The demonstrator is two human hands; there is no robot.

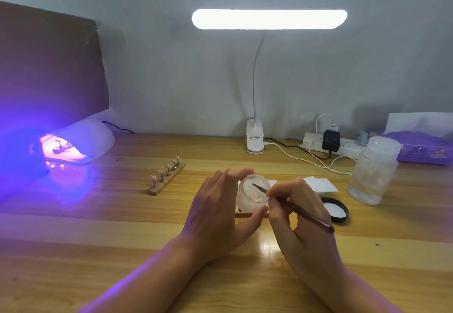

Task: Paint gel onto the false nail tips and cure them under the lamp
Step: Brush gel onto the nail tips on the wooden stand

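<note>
My left hand (215, 205) grips a small clear gel jar (250, 193), tilted toward me above the table. My right hand (299, 205) pinches a dark brush (294, 208), whose tip sits inside the jar's mouth. A wooden strip (166, 180) with several false nail tips on stands lies to the left on the table. At the far left the white curing lamp (83, 141) glows purple, with another holder of tips (62, 146) inside it. The jar's black lid (336, 209) lies to the right of my hands. Beneath the jar, a further wooden strip (245, 214) is mostly hidden.
A lit white clip desk lamp (255, 138) stands at the back centre. A power strip (328, 143) with plugs and trailing cables lies behind on the right. A clear plastic bottle (372, 173), a purple tissue box (421, 146) and white pads (318, 184) sit at the right.
</note>
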